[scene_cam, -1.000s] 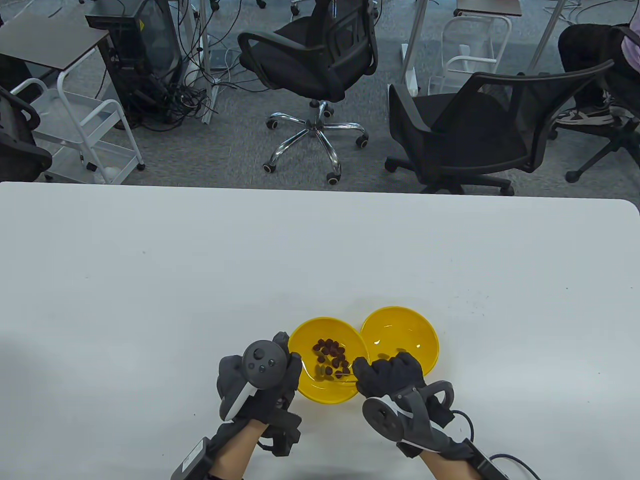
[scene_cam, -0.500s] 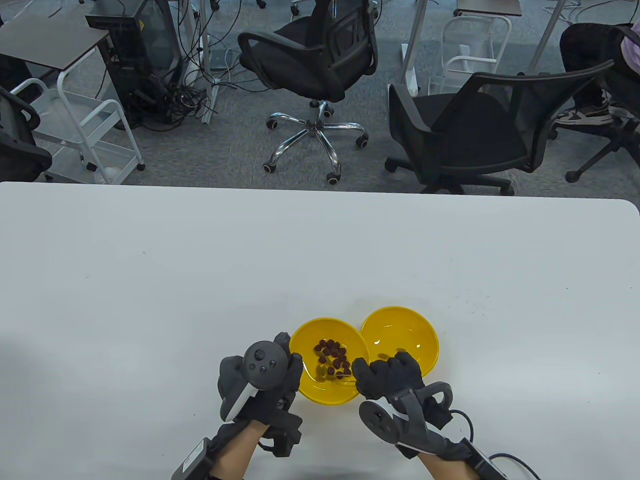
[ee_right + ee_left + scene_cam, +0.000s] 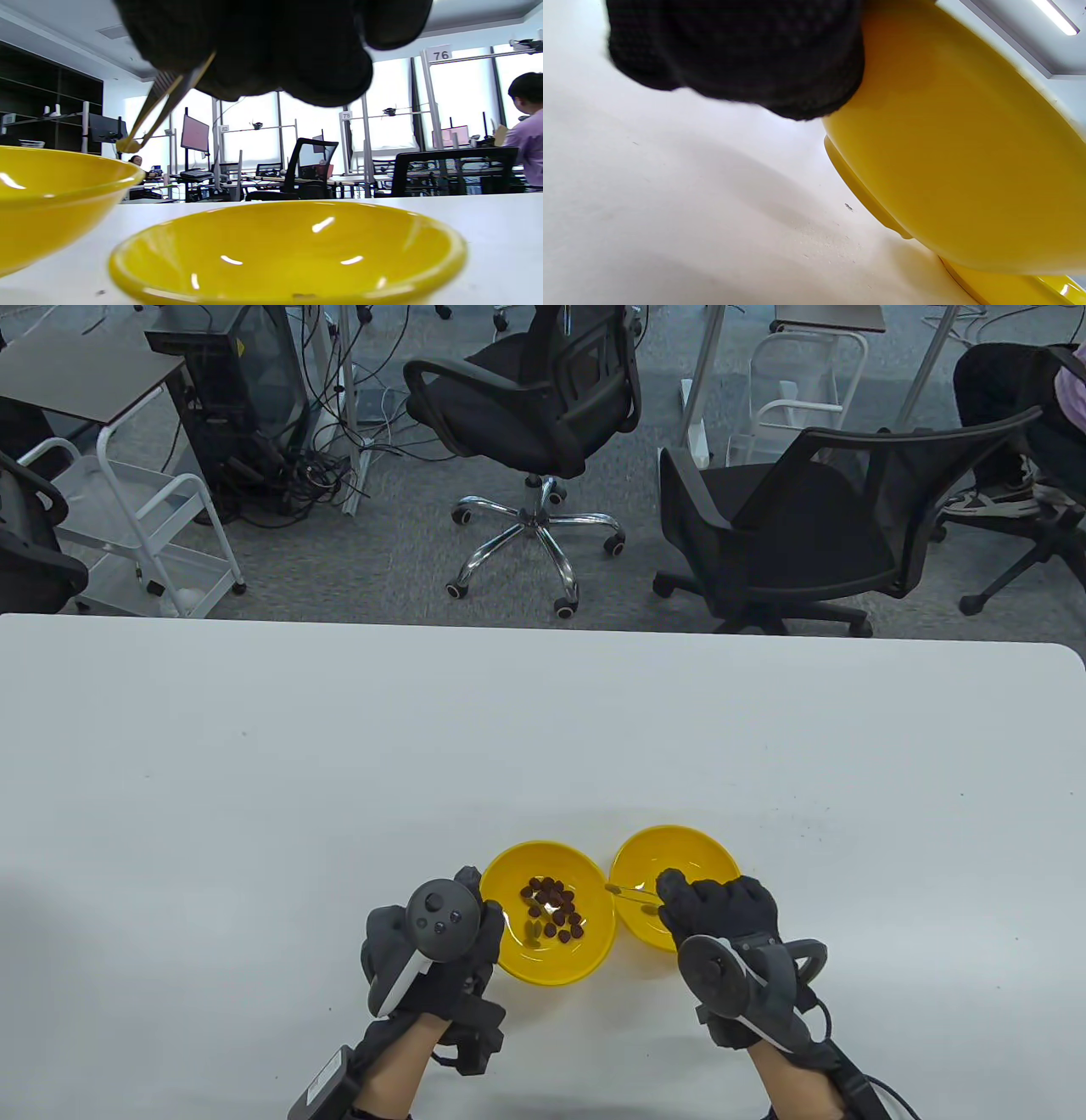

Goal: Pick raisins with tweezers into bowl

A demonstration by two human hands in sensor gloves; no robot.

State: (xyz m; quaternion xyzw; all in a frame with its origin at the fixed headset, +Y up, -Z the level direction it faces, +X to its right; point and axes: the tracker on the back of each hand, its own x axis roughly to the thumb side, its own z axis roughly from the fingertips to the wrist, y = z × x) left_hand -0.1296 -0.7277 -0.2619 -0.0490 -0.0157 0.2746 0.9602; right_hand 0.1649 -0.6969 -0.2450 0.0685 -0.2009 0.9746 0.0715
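A yellow bowl (image 3: 509, 950) holds several dark raisins (image 3: 553, 906). My left hand (image 3: 479, 903) grips its left rim; in the left wrist view its gloved fingers (image 3: 734, 55) press on the bowl's outer wall (image 3: 946, 169). A second yellow bowl (image 3: 704, 853) sits touching it on the right and looks empty. My right hand (image 3: 674, 899) pinches thin tweezers (image 3: 632, 891) above this bowl. In the right wrist view the tweezers (image 3: 165, 101) are closed on one pale raisin (image 3: 127, 146), held above the gap between the right bowl (image 3: 288, 250) and the left bowl (image 3: 51, 199).
Both bowls stand near the front edge of a wide white table (image 3: 339, 746). Two black office chairs (image 3: 543, 407) (image 3: 806, 526) and white carts (image 3: 144, 526) stand on the floor beyond the table's far edge.
My right hand has moved right, from the raisin bowl to above the second bowl, carrying a raisin in the tweezers. My left hand and the raisin bowl have shifted slightly left.
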